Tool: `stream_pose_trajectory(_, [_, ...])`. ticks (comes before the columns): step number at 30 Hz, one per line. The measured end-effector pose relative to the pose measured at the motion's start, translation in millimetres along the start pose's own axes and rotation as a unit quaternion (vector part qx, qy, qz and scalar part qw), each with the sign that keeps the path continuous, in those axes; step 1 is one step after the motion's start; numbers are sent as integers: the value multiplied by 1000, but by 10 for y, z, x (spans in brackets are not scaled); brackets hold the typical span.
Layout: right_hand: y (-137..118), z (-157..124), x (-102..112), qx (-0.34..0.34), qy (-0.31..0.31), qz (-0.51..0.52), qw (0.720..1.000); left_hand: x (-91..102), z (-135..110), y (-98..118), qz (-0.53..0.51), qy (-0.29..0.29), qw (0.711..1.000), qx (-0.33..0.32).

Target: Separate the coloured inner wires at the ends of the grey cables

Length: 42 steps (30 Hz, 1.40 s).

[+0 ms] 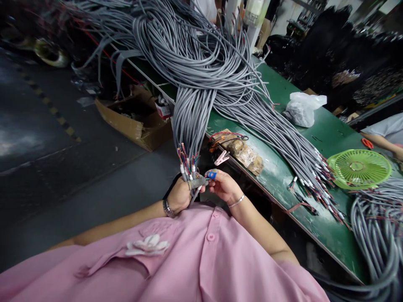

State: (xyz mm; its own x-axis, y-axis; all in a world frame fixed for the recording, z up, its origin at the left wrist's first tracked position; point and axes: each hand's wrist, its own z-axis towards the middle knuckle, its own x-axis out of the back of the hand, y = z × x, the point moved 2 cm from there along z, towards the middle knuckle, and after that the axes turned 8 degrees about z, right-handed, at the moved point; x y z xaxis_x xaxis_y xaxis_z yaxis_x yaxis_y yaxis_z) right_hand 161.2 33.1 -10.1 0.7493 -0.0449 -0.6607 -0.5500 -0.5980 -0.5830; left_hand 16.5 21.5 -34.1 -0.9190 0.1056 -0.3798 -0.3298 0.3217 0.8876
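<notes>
My left hand [180, 195] is closed around the end of a grey cable [195, 193] that hangs off the green table's [330, 235] edge. A watch sits on that wrist. My right hand [223, 185] pinches the same cable end from the right, with blue tape on a fingertip. Just above both hands hangs a thick bundle of grey cables [192, 121] with stripped coloured wire ends [187, 161].
A huge pile of grey cables [201, 50] covers the table's far end and fans out to the right. A white plastic bag [302, 109], a green fan grille [359, 167], a pink clip [222, 158] and an open cardboard box [135, 119] on the floor are nearby. Another person's arm [382, 140] is at right.
</notes>
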Motion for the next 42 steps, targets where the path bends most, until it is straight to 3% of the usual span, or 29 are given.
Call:
stream_pose_trajectory(4, [2,28,49,-21,-46,27,998,1,-1,8,-16,-7,1000,5])
stream_pose_trajectory(10, [-34,131,71,-17,-87,-28,996,-20,11,11,-28,-81,996,37])
stream_pose_trajectory(13, [-39,170,42,0,-95,-31,995,-20,15,2,-20,-71,996,47])
stream_pose_trajectory(18, [-45,135,110,40,-50,8,998,-22,9,4,-9,-14,1000,24])
stream_pose_trajectory(23, [-58,60,336,27,19,33,999,-43,25,35,6,4,1000,27])
stream_pose_trajectory(26, [-150,50,381,64,54,36,996,-90,40,92,-11,-6,1000,25])
stream_pose_trajectory(30, [-286,98,265,122,32,-37,991,-206,77,236,-58,-17,998,27])
stream_pose_trajectory(34, [-333,135,178,278,97,-136,946,-306,150,357,-81,-9,996,47])
stream_pose_trajectory(36, [-319,144,152,311,127,-146,931,-324,190,360,-77,-15,996,52])
stream_pose_trajectory(40, [-287,190,69,221,63,-20,973,-299,242,269,-77,-26,996,47])
stream_pose_trajectory(42, [-301,207,35,200,46,45,978,-282,253,214,-78,-25,996,45])
